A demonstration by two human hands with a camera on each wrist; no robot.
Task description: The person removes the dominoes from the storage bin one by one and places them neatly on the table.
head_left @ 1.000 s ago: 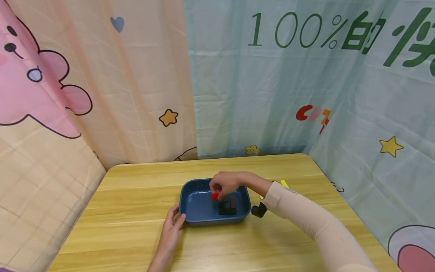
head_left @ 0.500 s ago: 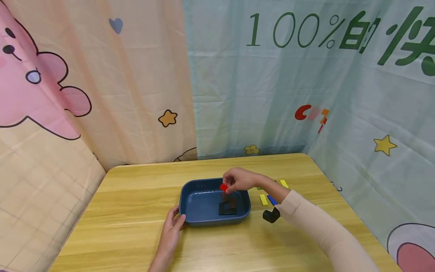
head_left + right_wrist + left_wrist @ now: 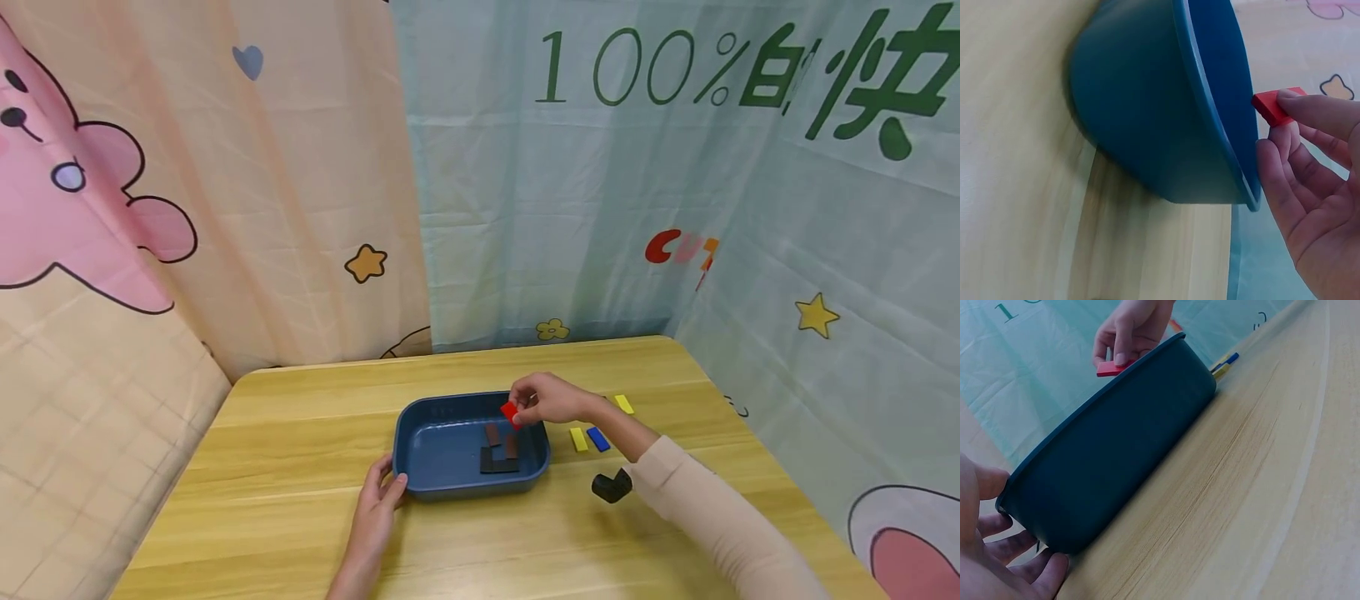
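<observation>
Red block [image 3: 1275,107]: held up over the mouth of the blue box [image 3: 435,492], toward its far right part. Right hand [image 3: 547,398] grasping it — thumb on one flat face, fingers opposite. Left hand [image 3: 375,504] gripping the box at its left side, thumb at the rim.

Handling (judged): block probably light, stiff, slightly slippery, not fragile; pinch across the flat faces. Box likely rigid plastic — best steadied by wall and rim.

Writing: curtain [image 3: 487,183] shows "100%" and 快 in green; character between partly lost in a fold. No legible label on block or box.
</observation>
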